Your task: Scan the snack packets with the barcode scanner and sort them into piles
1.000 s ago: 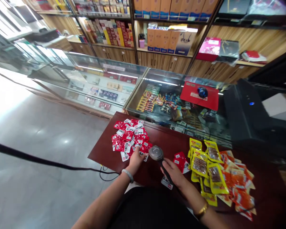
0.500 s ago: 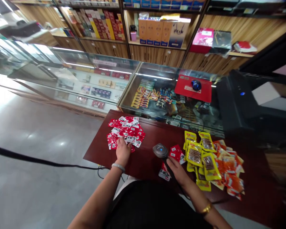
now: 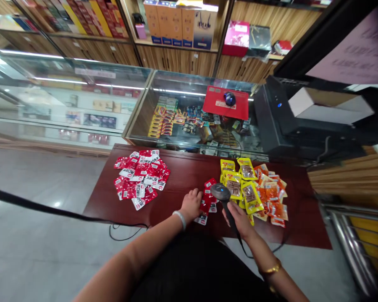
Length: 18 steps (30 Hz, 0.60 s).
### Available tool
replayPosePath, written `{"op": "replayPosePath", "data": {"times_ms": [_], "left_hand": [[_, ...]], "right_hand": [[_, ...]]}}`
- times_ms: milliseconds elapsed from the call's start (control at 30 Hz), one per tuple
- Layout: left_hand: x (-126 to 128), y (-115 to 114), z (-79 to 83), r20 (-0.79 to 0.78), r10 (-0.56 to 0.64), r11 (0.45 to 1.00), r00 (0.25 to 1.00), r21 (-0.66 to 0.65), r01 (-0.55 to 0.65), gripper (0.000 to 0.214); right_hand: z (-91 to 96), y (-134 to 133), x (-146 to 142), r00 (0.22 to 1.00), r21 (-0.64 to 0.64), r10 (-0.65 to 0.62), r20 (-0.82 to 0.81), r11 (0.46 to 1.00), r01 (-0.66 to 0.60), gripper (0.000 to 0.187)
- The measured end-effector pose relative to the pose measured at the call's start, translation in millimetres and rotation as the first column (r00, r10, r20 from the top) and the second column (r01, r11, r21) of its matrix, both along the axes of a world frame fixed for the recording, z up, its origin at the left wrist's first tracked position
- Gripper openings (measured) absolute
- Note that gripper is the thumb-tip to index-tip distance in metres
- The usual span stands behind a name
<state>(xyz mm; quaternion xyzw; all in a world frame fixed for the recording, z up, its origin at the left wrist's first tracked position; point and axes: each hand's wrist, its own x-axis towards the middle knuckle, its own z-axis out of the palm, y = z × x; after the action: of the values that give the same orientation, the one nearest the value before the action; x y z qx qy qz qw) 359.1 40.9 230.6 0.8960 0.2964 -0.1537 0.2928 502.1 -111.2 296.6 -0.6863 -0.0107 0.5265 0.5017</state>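
My left hand (image 3: 192, 204) lies low over the table at the left edge of a small group of red-and-white snack packets (image 3: 209, 183). Its fingers are curled and closed against a red packet (image 3: 204, 206), which they partly cover. My right hand (image 3: 238, 218) grips the handle of a dark barcode scanner (image 3: 221, 192), whose head hangs over the right side of that group, a blue light on its top. Right of the scanner lie yellow snack packets (image 3: 252, 197), then orange packets (image 3: 272, 191). A larger heap of red-and-white packets (image 3: 146, 170) spreads over the table's left part.
The dark red table (image 3: 103, 201) stands against a glass display counter (image 3: 138, 109). On the counter are a red mat (image 3: 212, 105) with a mouse (image 3: 229, 99) and a black machine (image 3: 280, 126). A black cable (image 3: 50, 212) crosses at left. Shelves with boxes (image 3: 182, 25) stand behind.
My left hand has left the large red heap and moved right to the small group beside the scanner. My right hand still holds the scanner, now nearer the yellow packets. The view has shifted right.
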Motion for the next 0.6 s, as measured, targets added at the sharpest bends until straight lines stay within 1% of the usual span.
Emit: {"op": "replayPosePath", "data": {"times_ms": [67,133,200,267,333,433,500,600], "left_hand": [[5,-3,0.2,-0.032,-0.046,0.998,0.998,0.041,0.047,0.073],[3,-3,-1.1,-0.048,-0.042,0.998,0.998,0.048,0.044,0.058],[-2,0,-4.1,-0.079,0.017,1.000,0.997,-0.003,-0.017,0.043],[-12,6,-8.0,-0.113,0.130,0.987,0.985,-0.076,-0.139,0.036],[-23,17,-11.6,-0.106,0.287,0.947,0.952,-0.120,-0.298,0.041],[-41,39,-14.3,-0.036,0.523,0.839,0.852,-0.155,-0.521,0.049],[-52,54,-14.4,0.014,0.619,0.773,0.785,-0.189,-0.605,0.049],[-68,69,-13.5,0.095,0.690,0.715,0.718,-0.250,-0.653,0.047]], "right_hand": [[-3.2,-4,-1,1.000,0.005,0.031,0.004,1.000,-0.031,0.052],[-6.1,-5,-3,0.998,0.003,0.064,0.003,0.998,-0.064,0.052],[-8.3,-4,-5,0.997,-0.002,0.082,-0.001,0.997,-0.082,0.051],[-9.5,-1,-8,0.995,0.006,0.100,-0.014,0.995,-0.100,0.051],[-10.1,3,-12,0.992,0.010,0.121,-0.033,0.993,-0.121,0.052],[-11.5,11,-20,0.983,0.016,0.170,-0.066,0.985,-0.169,0.054],[-13.4,19,-27,0.972,0.042,0.224,-0.076,0.974,-0.221,0.053],[-16.0,38,-39,0.946,0.106,0.319,-0.059,0.944,-0.312,0.052]]}}
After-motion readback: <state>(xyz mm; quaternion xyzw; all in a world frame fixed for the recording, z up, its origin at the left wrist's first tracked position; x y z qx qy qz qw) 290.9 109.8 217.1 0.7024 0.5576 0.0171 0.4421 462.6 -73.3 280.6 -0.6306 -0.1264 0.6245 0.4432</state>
